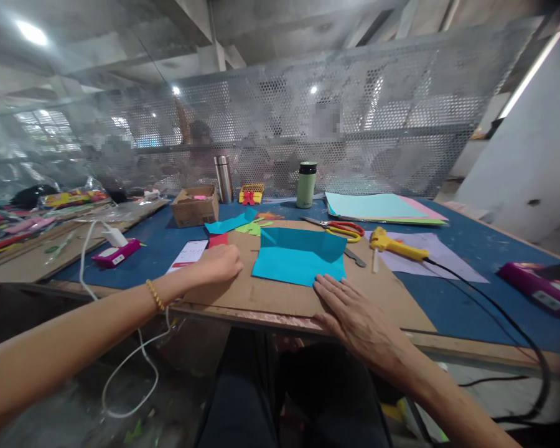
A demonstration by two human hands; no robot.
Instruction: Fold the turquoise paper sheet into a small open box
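Observation:
A folded blue paper sheet [298, 256] lies on a brown cardboard sheet [280, 292] in front of me. My right hand [352, 311] lies flat, fingers stretched out, with its fingertips at the paper's near right corner. My left hand [219, 264] rests on the cardboard to the left of the paper, fingers curled under, beside a small red paper piece [218, 239]. Whether it holds anything is hidden.
Orange-handled scissors [338, 228] and a yellow glue gun [396, 244] with a black cord lie to the right. A cardboard box [195, 206], steel flask [223, 179], green bottle [306, 184], coloured paper stack [378, 207], phone [189, 255] and pink charger [116, 253] stand around. A perforated metal screen backs the table.

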